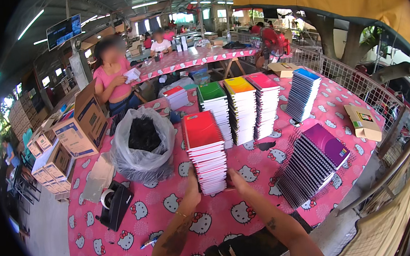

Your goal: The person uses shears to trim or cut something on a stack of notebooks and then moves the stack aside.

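- Two bare hands flank one tall red notebook stack (208, 164), which stands upright between them on the pink patterned table (153, 199).
- Left hand (192, 190): against the stack's lower left side, fingers pointing away from the wrist; their curl is partly hidden, so I cannot tell how tightly it grips.
- Right hand (238, 180): at the stack's lower right edge, fingertips out of sight behind the notebooks; I cannot tell how far it is closed.
- Beyond both hands, just past the red stack: a green stack (214, 101), a yellow stack (242, 103) and a pink stack (266, 104), side by side.
- Right of the right hand: a purple stack (316, 160), black coils toward the hand; farther beyond, a blue stack (304, 93).
- Left of the left hand and beyond it: a clear plastic bag (143, 164) with dark contents.
- Well left of the left hand, nearer the wearer: a black tape dispenser (118, 207).
- Beside the left forearm: a pen (150, 241).
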